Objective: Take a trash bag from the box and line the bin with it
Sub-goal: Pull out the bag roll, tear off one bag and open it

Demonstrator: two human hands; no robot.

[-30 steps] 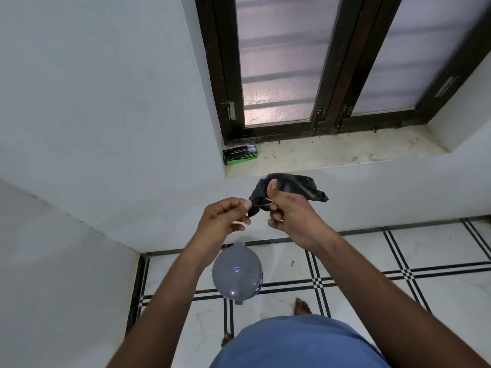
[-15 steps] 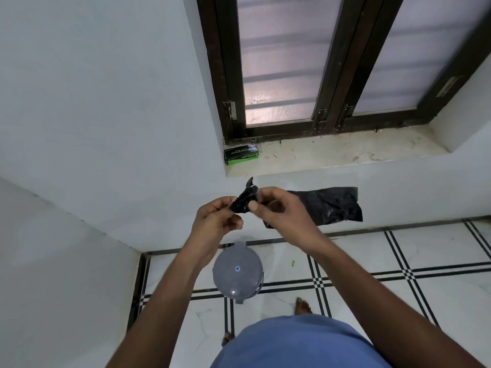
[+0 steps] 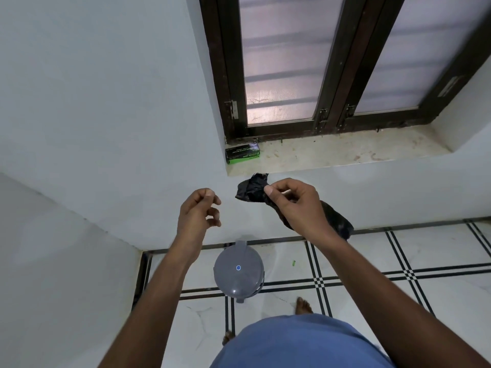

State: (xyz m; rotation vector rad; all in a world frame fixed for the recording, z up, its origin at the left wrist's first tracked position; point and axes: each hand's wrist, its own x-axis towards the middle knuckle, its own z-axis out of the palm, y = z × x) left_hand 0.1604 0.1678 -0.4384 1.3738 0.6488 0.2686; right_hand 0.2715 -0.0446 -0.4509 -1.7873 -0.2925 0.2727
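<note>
Directly below me the grey bin (image 3: 238, 272) stands on the tiled floor (image 3: 438, 256) with its lid down, so lining has not begun. Above it, my left hand (image 3: 198, 213) has come off the plastic since half a second ago: it now holds nothing, fingers loosely curled, well apart from the bag. My right hand (image 3: 297, 208) pinches the black trash bag (image 3: 251, 189) between thumb and curled fingers. One crumpled end stands up past the thumb; the rest trails down behind the wrist. A second ago both hands worked the same bunched corner; the bag is now in one hand only and remains mostly folded.

Finding: the bag is out of the box, but its mouth is not yet opened. I judge the left hand must regrip an edge and separate the layers, and the lid must be lifted.

Beyond, the green-and-black box (image 3: 242, 154) lies at the left end of the window sill (image 3: 345, 152), under the dark-framed window (image 3: 332, 75).
</note>
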